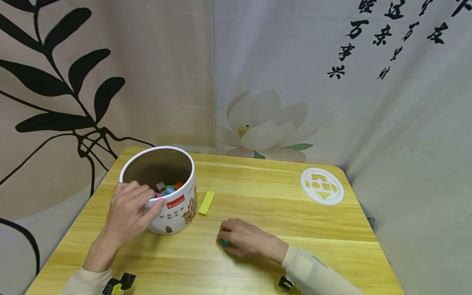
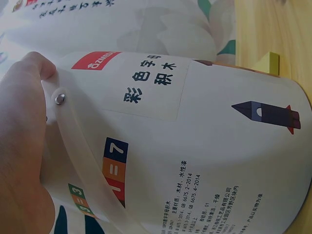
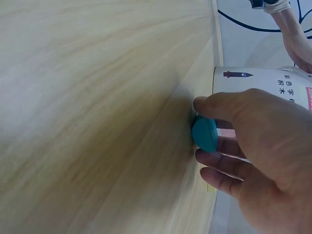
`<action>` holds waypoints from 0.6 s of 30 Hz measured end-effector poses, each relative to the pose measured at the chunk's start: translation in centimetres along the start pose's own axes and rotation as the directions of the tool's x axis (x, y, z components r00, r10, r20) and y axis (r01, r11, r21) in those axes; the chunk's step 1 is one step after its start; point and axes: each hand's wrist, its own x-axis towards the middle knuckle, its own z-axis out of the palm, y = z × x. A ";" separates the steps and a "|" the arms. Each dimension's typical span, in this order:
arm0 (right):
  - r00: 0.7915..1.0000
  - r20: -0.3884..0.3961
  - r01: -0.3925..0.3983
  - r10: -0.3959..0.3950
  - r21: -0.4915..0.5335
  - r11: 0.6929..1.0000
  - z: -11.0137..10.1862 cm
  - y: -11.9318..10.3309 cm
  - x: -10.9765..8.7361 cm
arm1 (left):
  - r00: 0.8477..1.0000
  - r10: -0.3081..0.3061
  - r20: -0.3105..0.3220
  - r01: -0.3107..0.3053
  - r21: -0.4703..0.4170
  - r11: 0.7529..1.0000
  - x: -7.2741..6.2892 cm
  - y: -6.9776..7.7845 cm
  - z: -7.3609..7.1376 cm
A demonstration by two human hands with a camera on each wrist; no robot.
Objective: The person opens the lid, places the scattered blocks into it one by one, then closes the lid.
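A white bucket (image 1: 177, 213) with printed pictures and a red label stands at the left of the table, several coloured blocks (image 1: 169, 191) inside it. My left hand (image 1: 130, 211) grips its near rim, thumb outside and fingers over the edge. In the left wrist view the bucket's printed side (image 2: 146, 131) and part of its strap handle (image 2: 80, 151) show. Low over the tabletop, my right hand (image 1: 245, 238) pinches a teal block with a rounded face (image 3: 204, 134) between thumb and fingers. A flat yellow block (image 1: 206, 203) lies just right of the bucket.
A round white cut-out plate (image 1: 322, 186) lies at the table's back right. The wooden table (image 1: 295, 229) ends at a curtain (image 1: 280, 61) behind and to the right. A black wrist device (image 1: 119, 283) sits at the left sleeve.
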 end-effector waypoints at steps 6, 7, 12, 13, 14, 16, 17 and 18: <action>1.000 0.017 -0.004 0.004 0.014 1.000 0.2 0.0 -0.2 | 0.999 0.012 -0.035 -0.013 -0.005 1.000 -0.1 0.0 0.3; 1.000 0.017 -0.003 0.003 0.019 1.000 0.3 0.1 -0.2 | 0.999 0.016 -0.041 -0.016 -0.004 1.000 0.0 0.0 0.3; 1.000 -0.005 0.004 -0.004 0.054 0.999 0.0 0.3 -0.2 | 0.998 0.025 -0.056 -0.025 -0.003 1.000 0.0 0.0 0.3; 1.000 -0.015 0.006 -0.006 0.063 0.998 -0.1 0.3 -0.2 | 0.999 0.019 -0.046 -0.019 -0.002 1.000 0.0 0.0 0.3; 1.000 -0.026 0.009 -0.007 0.073 0.997 -0.3 0.4 -0.1 | 0.999 0.015 -0.036 -0.015 0.000 1.000 0.0 0.0 0.2; 0.999 -0.044 0.010 -0.006 0.093 0.996 -0.7 0.5 -0.1 | 1.000 0.010 -0.023 -0.010 -0.001 1.000 0.1 0.1 0.1; 0.999 -0.049 0.008 -0.003 0.102 0.995 -1.0 0.5 0.0 | 1.000 0.010 -0.020 -0.010 0.000 1.000 0.1 0.1 0.1; 0.999 -0.054 0.005 0.001 0.107 0.994 -1.2 0.6 0.1 | 1.000 0.009 -0.014 -0.009 0.002 1.000 0.1 0.1 0.0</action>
